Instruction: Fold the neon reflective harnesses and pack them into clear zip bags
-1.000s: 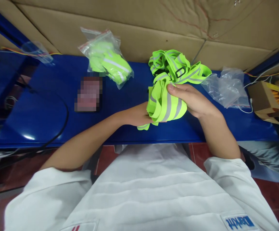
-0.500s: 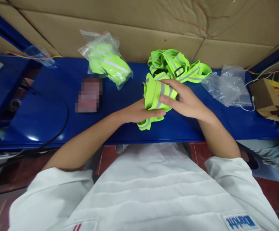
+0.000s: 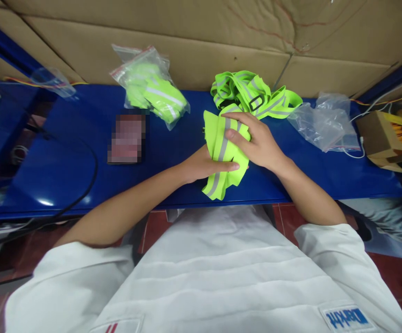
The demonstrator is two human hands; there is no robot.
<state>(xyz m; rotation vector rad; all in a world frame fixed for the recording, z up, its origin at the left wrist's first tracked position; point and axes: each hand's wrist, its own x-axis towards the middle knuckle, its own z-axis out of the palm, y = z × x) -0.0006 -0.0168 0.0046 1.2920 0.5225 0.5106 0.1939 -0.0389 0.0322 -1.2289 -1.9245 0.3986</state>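
Note:
A folded neon-green strap with grey stripes (image 3: pixel 222 143) is held between both hands above the blue table's front part. My left hand (image 3: pixel 204 165) grips its lower left side, thumb across the front and the other fingers hidden behind. My right hand (image 3: pixel 256 138) holds the upper right side, thumb pressed on the folds. Just behind, a loose heap of the same green strap (image 3: pixel 242 88) with a black buckle (image 3: pixel 256 102) lies on the table. To the left rests a clear zip bag (image 3: pixel 155 92) with green strap inside.
On the blue table (image 3: pixel 173 152), a blurred-out phone-like object (image 3: pixel 127 138) lies at left, near a black cable (image 3: pixel 92 180). Empty clear bags (image 3: pixel 325 122) and an open cardboard box (image 3: pixel 384 138) are at right. A clear cup (image 3: pixel 57 82) lies back left. Cardboard (image 3: pixel 152 27) lines the back.
The held strap has turned more upright, its lower end now reaching closer to the table's front edge. Both hands still hold it, my right hand slightly further left.

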